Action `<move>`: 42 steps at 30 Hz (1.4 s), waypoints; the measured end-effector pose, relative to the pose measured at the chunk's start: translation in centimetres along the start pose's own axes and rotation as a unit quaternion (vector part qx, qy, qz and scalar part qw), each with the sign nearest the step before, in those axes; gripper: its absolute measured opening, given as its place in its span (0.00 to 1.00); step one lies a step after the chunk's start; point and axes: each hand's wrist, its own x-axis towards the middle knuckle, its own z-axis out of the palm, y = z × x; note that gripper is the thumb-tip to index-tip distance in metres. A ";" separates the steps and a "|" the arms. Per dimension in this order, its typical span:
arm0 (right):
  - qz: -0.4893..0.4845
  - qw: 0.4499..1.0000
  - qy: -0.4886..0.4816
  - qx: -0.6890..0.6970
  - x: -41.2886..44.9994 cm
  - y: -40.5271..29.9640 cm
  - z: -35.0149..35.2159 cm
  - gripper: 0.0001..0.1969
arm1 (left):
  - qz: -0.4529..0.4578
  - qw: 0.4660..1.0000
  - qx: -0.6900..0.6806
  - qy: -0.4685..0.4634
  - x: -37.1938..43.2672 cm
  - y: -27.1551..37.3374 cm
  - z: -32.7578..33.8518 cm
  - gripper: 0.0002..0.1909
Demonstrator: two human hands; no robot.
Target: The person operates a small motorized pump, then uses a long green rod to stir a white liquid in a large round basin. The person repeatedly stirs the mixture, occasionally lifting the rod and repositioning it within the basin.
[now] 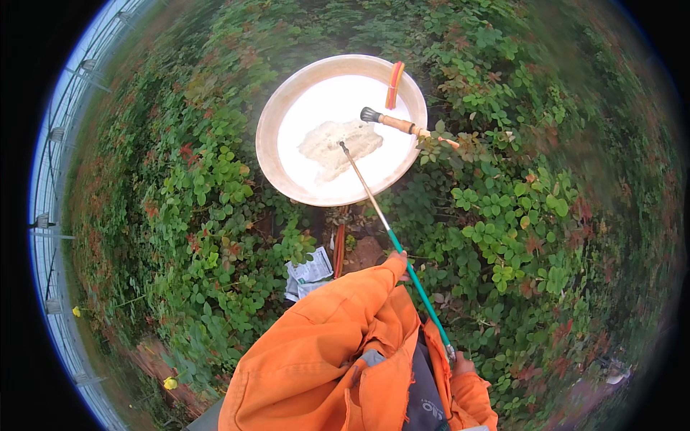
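Observation:
My left hand (pixel 401 261) is closed around the green grip of a long spray lance (pixel 413 265). Lower down, my right hand (pixel 462 363) grips its rear end beside the metal fitting. The lance slants up to a wide, pale round basin (pixel 268 141) holding something bright white (pixel 307 108). Its nozzle lies over a rough beige patch (pixel 334 143) in the white; whether it touches is unclear. A dark-bristled brush (pixel 396 123) with a wooden handle reaches in over the right rim. Bundled red and yellow strips (pixel 395 85) rest against the basin's upper right wall.
Dense rose-like bushes (pixel 215 178) crowd both sides. Below the basin, reddish stems or pipes (pixel 339 250) and a printed packet (pixel 310 268) lie on a narrow strip of soil. Yellow blooms (pixel 170 383) stand lower left. A greenhouse frame (pixel 56 161) curves along the left edge.

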 end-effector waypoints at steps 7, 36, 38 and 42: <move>-0.029 0.995 -0.034 0.084 -1.6 -1.4 -5.3 0.20 | -0.026 0.966 -0.255 0.018 0.0 -1.9 2.5 0.24; 0.231 -0.287 0.519 0.771 -9.6 17.1 29.3 0.15 | 0.052 0.981 0.182 0.033 -0.4 -3.9 3.4 0.19; 0.342 -0.195 0.603 0.694 -12.1 17.2 28.3 0.11 | 0.052 0.978 0.197 0.037 0.0 -4.7 3.7 0.19; 0.181 -0.127 0.778 0.588 -21.5 16.2 32.9 0.04 | 0.040 0.977 0.205 0.038 -0.2 -5.7 4.4 0.18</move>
